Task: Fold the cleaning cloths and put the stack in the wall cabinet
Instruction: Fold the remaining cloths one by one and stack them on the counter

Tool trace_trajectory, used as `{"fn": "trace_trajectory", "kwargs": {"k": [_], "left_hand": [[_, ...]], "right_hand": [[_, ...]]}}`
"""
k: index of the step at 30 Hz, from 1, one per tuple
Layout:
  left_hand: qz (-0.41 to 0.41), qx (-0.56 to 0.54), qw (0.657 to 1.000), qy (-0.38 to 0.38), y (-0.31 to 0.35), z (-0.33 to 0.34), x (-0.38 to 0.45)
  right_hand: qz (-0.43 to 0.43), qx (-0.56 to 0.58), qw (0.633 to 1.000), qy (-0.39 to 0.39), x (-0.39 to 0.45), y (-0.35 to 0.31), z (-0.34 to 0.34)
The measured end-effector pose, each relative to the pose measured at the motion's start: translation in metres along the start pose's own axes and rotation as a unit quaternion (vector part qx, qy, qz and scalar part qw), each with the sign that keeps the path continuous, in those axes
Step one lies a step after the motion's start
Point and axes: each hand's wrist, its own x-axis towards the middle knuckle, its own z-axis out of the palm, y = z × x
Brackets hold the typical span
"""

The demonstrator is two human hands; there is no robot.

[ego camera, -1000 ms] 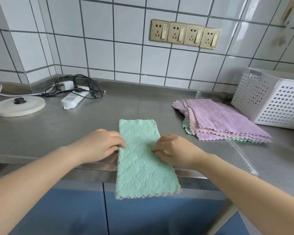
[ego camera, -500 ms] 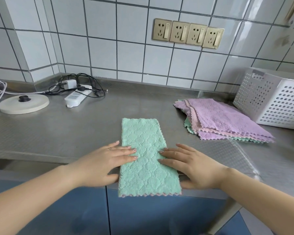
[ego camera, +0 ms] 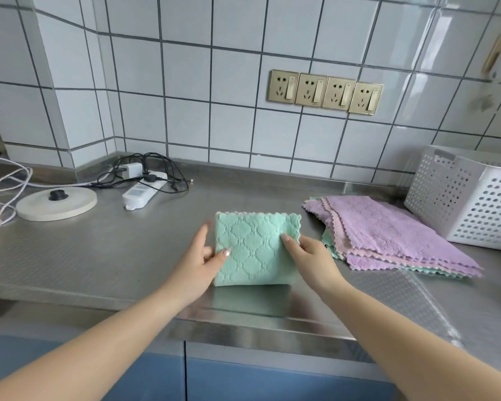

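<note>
A mint green cleaning cloth lies folded into a small square on the steel counter. My left hand holds its left edge, thumb on top and fingers behind. My right hand pinches its right edge with the thumb on top. To the right lies a loose pile of unfolded cloths, purple on top with pink and green edges showing beneath. No wall cabinet is in view.
A white perforated basket stands at the back right. A white power strip with black cables and a round kettle base sit at the back left. Blue cabinet fronts run under the counter edge.
The long green strip that hung over the counter edge has been folded in half into a square. My hands went from pressing flat on it to holding its side edges.
</note>
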Motion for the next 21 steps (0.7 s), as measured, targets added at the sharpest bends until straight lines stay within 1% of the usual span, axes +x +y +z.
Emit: {"fn": "trace_trajectory", "kwargs": {"k": [2,4,5,7,10,15,18,21], "left_hand": [[-0.003,0.023,0.999,0.027,0.004,0.006,0.009],[-0.022,0.024,0.999,0.028,0.006,0.011,0.018],[-0.033,0.045,0.998,0.025,0.005,0.011,0.022],[-0.048,0.109,0.993,0.004,0.006,0.009,0.027],[-0.072,0.167,0.982,-0.043,0.011,0.008,0.03],[-0.098,0.187,0.974,-0.083,0.014,0.003,0.034],[-0.113,0.196,0.97,-0.09,0.014,0.002,0.039],[-0.106,0.237,0.961,-0.096,0.018,0.003,0.044]], "right_hand": [[0.054,0.006,0.999,-0.001,0.017,-0.004,0.006],[0.099,-0.018,0.994,-0.031,0.028,-0.006,0.012],[0.111,-0.04,0.992,-0.046,0.031,-0.005,0.014],[0.094,-0.104,0.988,-0.071,0.034,-0.003,0.018],[0.043,-0.221,0.969,-0.103,0.033,0.0,0.02],[0.02,-0.292,0.948,-0.129,0.042,-0.004,0.023],[0.019,-0.324,0.935,-0.146,0.052,-0.003,0.027],[0.025,-0.343,0.927,-0.147,0.06,0.002,0.03]]}}
